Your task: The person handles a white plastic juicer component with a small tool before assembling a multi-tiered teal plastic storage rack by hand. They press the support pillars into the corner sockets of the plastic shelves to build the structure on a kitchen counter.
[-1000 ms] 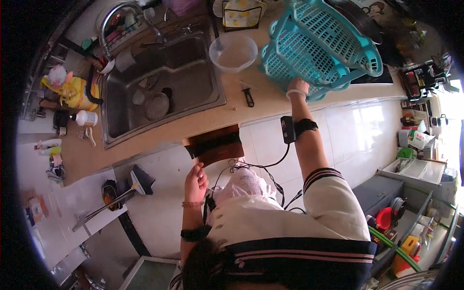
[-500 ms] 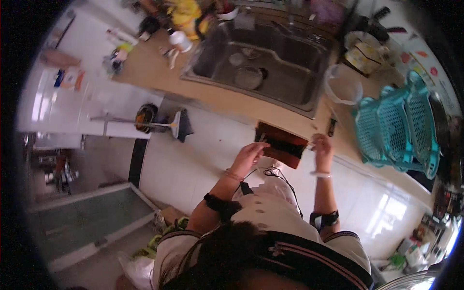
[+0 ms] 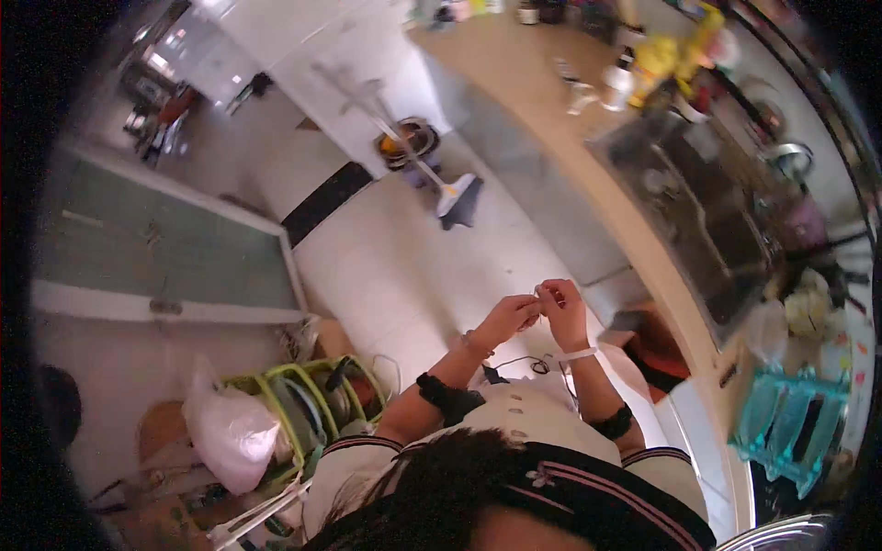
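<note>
My left hand (image 3: pixel 503 319) and my right hand (image 3: pixel 563 310) are raised together in front of my chest, with the fingertips touching. They pinch a small pale item (image 3: pixel 538 295) between them, too small and blurred to identify. A black band circles my left forearm, and my right arm has a white band at the wrist and a black one higher up. A thin dark cable (image 3: pixel 525 364) hangs just below my hands. Right of my right hand is an open brown drawer (image 3: pixel 658 347), which neither hand touches.
A long counter (image 3: pixel 551 110) runs along the right with a steel sink (image 3: pixel 712 216), a clear bowl (image 3: pixel 764 331) and a teal dish rack (image 3: pixel 792 432). A mop (image 3: pixel 450 195) stands on the white floor. A green wire rack (image 3: pixel 308 404) and a white bag (image 3: pixel 230 427) sit at lower left.
My right hand left the teal rack and came back to meet my left hand in front of me. The view swung away from the counter toward the floor.
</note>
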Motion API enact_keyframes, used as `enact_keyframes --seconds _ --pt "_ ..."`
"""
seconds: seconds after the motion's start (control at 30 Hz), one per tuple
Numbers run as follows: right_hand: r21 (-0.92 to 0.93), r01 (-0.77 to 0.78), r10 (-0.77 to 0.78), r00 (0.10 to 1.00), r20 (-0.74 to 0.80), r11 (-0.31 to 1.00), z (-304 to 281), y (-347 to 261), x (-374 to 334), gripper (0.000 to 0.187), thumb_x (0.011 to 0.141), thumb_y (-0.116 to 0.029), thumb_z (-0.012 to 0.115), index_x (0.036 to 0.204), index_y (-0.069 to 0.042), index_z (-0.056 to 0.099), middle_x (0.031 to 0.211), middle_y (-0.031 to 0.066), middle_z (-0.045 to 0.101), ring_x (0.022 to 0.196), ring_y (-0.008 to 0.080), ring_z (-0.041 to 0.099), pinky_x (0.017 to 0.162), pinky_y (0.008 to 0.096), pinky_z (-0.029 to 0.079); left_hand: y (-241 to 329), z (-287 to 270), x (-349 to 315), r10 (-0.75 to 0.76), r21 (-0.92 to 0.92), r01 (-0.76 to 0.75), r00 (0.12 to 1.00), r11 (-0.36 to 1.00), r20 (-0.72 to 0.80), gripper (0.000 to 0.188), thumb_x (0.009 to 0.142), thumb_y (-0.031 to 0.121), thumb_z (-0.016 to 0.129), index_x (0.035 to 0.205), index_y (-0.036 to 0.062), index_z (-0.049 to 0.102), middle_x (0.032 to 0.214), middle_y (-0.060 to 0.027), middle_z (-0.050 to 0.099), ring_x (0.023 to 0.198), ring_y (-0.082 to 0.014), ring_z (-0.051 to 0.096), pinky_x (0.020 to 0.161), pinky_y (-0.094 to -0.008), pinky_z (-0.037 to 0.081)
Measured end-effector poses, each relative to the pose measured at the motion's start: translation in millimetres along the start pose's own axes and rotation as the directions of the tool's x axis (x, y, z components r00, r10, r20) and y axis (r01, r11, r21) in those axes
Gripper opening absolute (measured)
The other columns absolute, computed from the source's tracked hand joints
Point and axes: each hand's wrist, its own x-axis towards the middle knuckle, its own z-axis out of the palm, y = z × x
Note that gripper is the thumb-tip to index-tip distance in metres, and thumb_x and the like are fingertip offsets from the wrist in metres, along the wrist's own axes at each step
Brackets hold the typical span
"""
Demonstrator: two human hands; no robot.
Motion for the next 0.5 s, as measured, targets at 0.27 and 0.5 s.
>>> enact_keyframes --seconds 0.27,0.5 --pt "0.129 -0.342 0.31 0.925 0.22 0.931 125 -37 73 0.023 0.082 -0.025 0.049 0.093 -0.007 0.056 0.072 0.002 0.054 0.057 0.0088 0.047 0.049 0.0215 0.039 42 -240 -26 0.12 -0.13 -0.233 0.813 0.964 -0.569 0.023 0.084 0.021 0.038 0.083 0.0036 0.053 0.058 0.0035 0.042 0.048 -0.0048 0.036 0.043 -0.0184 0.03" --pt "0.031 -0.439 0.435 0.896 0.09 0.898 117 -2 133 0.024 0.082 -0.027 0.046 0.087 -0.005 0.057 0.07 0.003 0.057 0.055 0.0081 0.049 0.048 0.0203 0.039 186 -408 42 0.446 0.1 -0.604 0.456 0.79 -0.77 0.022 0.085 0.02 0.04 0.084 0.0012 0.052 0.062 0.0009 0.043 0.05 -0.0042 0.037 0.042 -0.0175 0.029"
